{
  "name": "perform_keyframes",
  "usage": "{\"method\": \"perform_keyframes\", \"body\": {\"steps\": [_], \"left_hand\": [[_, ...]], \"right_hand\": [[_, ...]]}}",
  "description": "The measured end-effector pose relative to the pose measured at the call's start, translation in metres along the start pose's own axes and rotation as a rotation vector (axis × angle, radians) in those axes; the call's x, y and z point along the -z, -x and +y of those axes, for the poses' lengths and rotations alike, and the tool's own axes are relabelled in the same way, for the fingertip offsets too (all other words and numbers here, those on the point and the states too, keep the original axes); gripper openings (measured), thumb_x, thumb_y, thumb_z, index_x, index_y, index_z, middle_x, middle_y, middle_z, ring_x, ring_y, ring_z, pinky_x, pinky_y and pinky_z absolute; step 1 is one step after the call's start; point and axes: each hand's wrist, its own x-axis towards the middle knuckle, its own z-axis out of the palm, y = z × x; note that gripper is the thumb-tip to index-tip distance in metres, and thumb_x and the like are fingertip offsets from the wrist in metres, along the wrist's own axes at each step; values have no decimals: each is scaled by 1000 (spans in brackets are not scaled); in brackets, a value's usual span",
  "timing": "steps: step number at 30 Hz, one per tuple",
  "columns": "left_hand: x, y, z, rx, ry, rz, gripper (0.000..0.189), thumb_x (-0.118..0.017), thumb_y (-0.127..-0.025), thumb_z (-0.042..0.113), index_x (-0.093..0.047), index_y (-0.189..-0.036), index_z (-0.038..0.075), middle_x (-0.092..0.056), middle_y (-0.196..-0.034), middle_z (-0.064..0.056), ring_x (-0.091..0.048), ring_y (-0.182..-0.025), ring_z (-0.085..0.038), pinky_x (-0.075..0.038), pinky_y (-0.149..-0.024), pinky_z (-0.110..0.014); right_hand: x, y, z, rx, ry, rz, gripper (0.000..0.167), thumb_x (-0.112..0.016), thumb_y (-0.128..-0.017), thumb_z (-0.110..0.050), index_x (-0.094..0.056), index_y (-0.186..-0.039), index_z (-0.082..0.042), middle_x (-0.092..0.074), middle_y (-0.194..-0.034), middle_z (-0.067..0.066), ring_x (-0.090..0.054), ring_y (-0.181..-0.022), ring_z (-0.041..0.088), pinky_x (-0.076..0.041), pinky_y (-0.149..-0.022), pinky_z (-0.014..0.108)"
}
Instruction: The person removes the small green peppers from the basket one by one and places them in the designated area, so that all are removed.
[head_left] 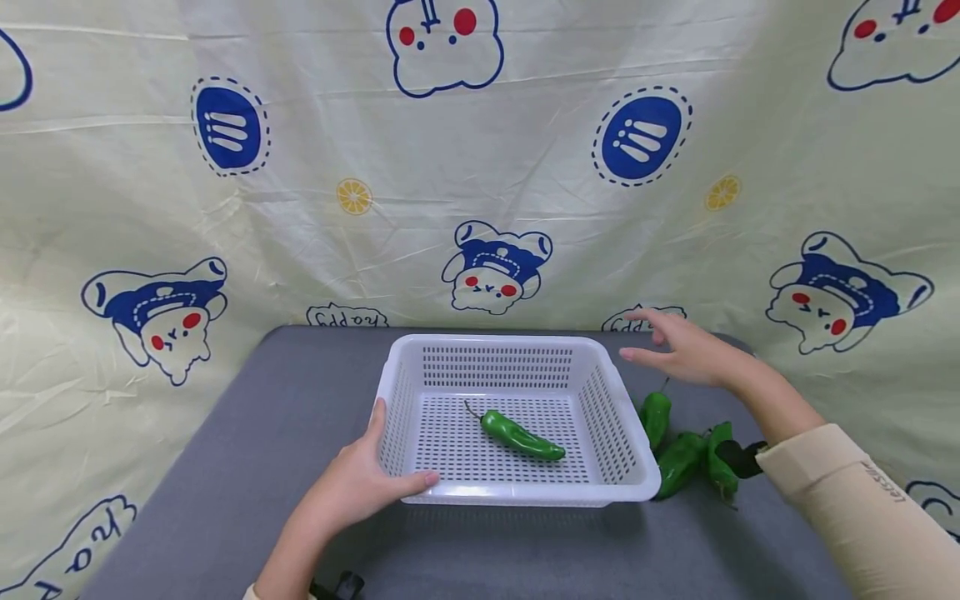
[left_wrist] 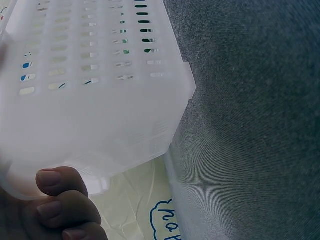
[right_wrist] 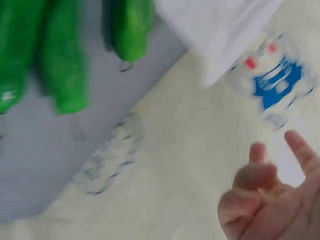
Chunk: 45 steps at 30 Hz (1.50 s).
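A white perforated plastic basket (head_left: 517, 496) stands on the grey table, with one long green pepper (head_left: 521, 436) lying on its floor. My left hand (head_left: 360, 483) grips the basket's near left corner, thumb over the rim; in the left wrist view its curled fingers (left_wrist: 70, 205) show under that rim. To the right of the basket, my right hand (head_left: 682, 346) is raised near the far right corner, fingers spread and holding nothing. Below that hand and forearm lie more green peppers (head_left: 678, 462), beside the basket's right wall; the right wrist view shows them blurred.
A grey cloth (head_left: 225, 500) covers the table. Behind it hangs a pale curtain (head_left: 300, 250) with blue cartoon prints, close to the table's far edge. A dark strap (head_left: 738, 458) at the right wrist overlaps one loose pepper.
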Motion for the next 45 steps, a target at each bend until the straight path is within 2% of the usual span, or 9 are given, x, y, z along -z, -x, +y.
{"method": "perform_keyframes", "body": {"steps": [4, 7, 12, 15, 21, 28, 35, 41, 45], "left_hand": [[2, 1, -1, 5, -3, 2, 133, -83, -69, 61, 1, -161, 13, -49, -147, -25, -62, -114, -26, -48, -96, -52], [2, 1, -1, 4, 4, 4, 134, -83, -69, 61, 1, -161, 12, -50, -146, -25, -62, -113, -25, -48, -96, -52], [1, 2, -2, -10, 23, 2, 133, -83, -69, 59, 1, -161, 12, -53, -144, -22, -63, -110, -23, -49, -95, -50], [0, 1, -1, -17, 29, 1, 132, -84, -70, 58, 1, -161, 13, -55, -142, -21, -64, -106, -21, -50, -93, -49], [-1, 1, -1, -15, 25, -3, 132, -84, -70, 57, 1, -161, 13, -56, -141, -19, -64, -105, -20, -50, -94, -50], [-1, 0, -1, -10, 22, -7, 131, -83, -71, 57, 1, -161, 14, -58, -139, -17, -65, -105, -21, -51, -93, -51], [-1, -1, -2, -13, 13, -4, 131, -83, -71, 58, 1, -161, 13, -57, -140, -19, -65, -106, -21, -51, -93, -51], [0, 0, -2, -12, 26, -2, 132, -84, -70, 58, 1, -161, 13, -58, -139, -19, -65, -104, -20, -51, -92, -50], [0, 1, -2, -2, 20, -1, 134, -83, -68, 61, 1, -161, 14, -57, -139, -19, -64, -106, -21, -50, -92, -50]], "right_hand": [[-3, -14, -48, 66, -23, -121, 85, -66, -89, -57, -28, -154, -18, -45, -132, 19, -48, -114, 33, -47, -82, 44], [-14, -25, -78, 98, -39, -225, 88, -70, -86, -56, -26, -155, -25, -44, -135, 18, -50, -117, 33, -50, -85, 48], [-43, -43, -109, 175, -15, -329, 91, -75, -83, -53, -26, -156, -30, -40, -154, 11, -50, -131, 34, -48, -98, 59], [-62, -52, -122, 206, 40, -379, 92, -78, -82, -50, -27, -156, -30, -38, -158, 4, -50, -132, 30, -45, -104, 56], [-96, -63, -139, 212, 211, -452, 93, -80, -79, -50, -26, -154, -42, -40, -158, -4, -47, -138, 21, -38, -110, 56], [-123, -66, -156, 207, 349, -505, 98, -79, -74, -59, -24, -154, -45, -41, -157, -6, -47, -138, 18, -36, -113, 53], [-133, -69, -160, 167, 390, -513, 100, -79, -72, -62, -23, -153, -47, -48, -152, -3, -52, -133, 20, -39, -111, 54], [-135, -72, -155, 150, 470, -504, 91, -77, -75, -61, -28, -151, -50, -57, -142, 0, -56, -124, 18, -42, -108, 51], [-136, -73, -154, 126, 516, -522, 87, -76, -75, -61, -32, -149, -52, -57, -143, 0, -55, -129, 21, -41, -109, 50]]}}
